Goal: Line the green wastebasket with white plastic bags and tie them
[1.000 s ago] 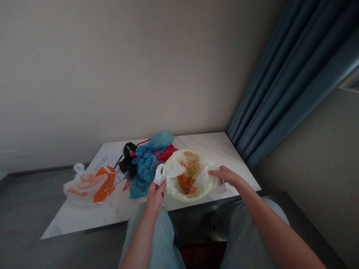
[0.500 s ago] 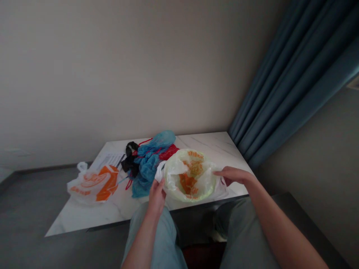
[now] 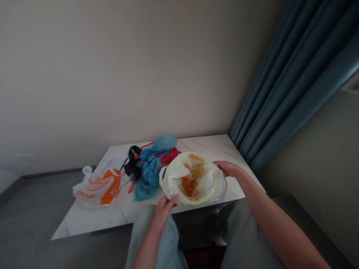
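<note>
A white plastic bag (image 3: 171, 181) with orange print is spread wide with its mouth up, forming a round opening with a pale yellow-green ring at the edge. Whether a container stands inside the bag is hidden. My left hand (image 3: 166, 210) grips the near left edge, thumb and fingers closed on the plastic. At the far right side, my right hand (image 3: 226, 168) holds the bag's edge, its fingertips partly hidden behind the plastic. To the left of the bag lie crumpled blue plastic bags (image 3: 153, 170) and a red bag (image 3: 170, 155).
The things rest on a white marble-patterned table (image 3: 123, 215). Black plastic bags (image 3: 132, 168), a white bag with orange print (image 3: 98, 186) and a printed sheet (image 3: 112, 161) lie on the left. A wall stands behind; a blue curtain (image 3: 269, 86) hangs at the right.
My left hand has slid from the bag's left side to its near left edge. My right hand has moved slightly up along the right side. The view has shifted a little.
</note>
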Demonstrator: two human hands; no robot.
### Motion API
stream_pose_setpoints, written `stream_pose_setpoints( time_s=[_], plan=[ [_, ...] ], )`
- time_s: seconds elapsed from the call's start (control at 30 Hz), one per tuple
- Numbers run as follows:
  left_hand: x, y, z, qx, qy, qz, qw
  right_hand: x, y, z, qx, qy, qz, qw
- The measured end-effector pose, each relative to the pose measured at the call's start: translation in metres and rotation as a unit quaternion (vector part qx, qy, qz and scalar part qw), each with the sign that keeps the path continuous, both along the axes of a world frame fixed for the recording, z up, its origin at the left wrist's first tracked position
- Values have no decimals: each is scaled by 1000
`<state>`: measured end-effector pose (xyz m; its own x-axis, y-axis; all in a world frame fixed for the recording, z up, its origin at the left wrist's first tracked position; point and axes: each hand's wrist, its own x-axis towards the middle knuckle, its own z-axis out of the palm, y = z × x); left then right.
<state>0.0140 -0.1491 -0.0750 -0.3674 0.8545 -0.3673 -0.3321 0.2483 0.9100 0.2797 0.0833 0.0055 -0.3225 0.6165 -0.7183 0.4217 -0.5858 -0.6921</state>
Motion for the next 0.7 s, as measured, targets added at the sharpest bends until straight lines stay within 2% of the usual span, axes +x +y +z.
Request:
stream_pose_setpoints(
  time_s=[0.1,0.2,0.33,0.43,0.53,0.6,0.7],
  plan=[
    [-1,1,5,1,-21,-17,1000,-4,-4,-3,28,36,13,999],
    [0,0,9,-5,-40,-23,999,-2,-8,-2,98,3,24,995],
    [-1,0,6,-11,-34,-14,999,-2,-14,4,156,-39,38,986],
    [-1,2,2,-10,-4,5,1000,-6,-17,6,254,-80,-7,964],
    [0,5,2,3,36,27,999,-9,-22,6,357,-60,-6,932],
    [1,6,7,15,54,26,998,-11,-27,7,372,-22,20,928],
    [5,7,19,39,60,19,997,-16,-37,9,331,31,42,942]
  ],
)
